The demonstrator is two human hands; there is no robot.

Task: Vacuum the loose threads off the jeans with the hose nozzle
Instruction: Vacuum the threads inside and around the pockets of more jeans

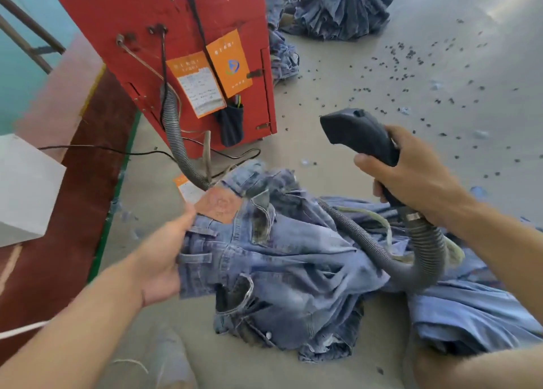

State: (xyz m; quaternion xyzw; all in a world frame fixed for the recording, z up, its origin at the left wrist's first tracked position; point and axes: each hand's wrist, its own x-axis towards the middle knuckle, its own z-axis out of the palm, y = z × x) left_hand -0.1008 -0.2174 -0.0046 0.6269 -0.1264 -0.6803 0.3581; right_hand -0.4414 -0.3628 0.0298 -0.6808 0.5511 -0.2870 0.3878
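Observation:
A crumpled pair of blue jeans lies on the grey floor in front of me, its brown leather waist patch facing up. My left hand grips the waistband at the jeans' left edge. My right hand holds the black nozzle by its handle, raised above and to the right of the jeans, its mouth pointing away to the left. The grey ribbed hose loops down from the handle across the denim and runs back to the red machine.
A red box-shaped vacuum machine with orange tags stands at the back left. More jeans are heaped at the top and at my right. Small dark scraps dot the floor. A white block sits at the left.

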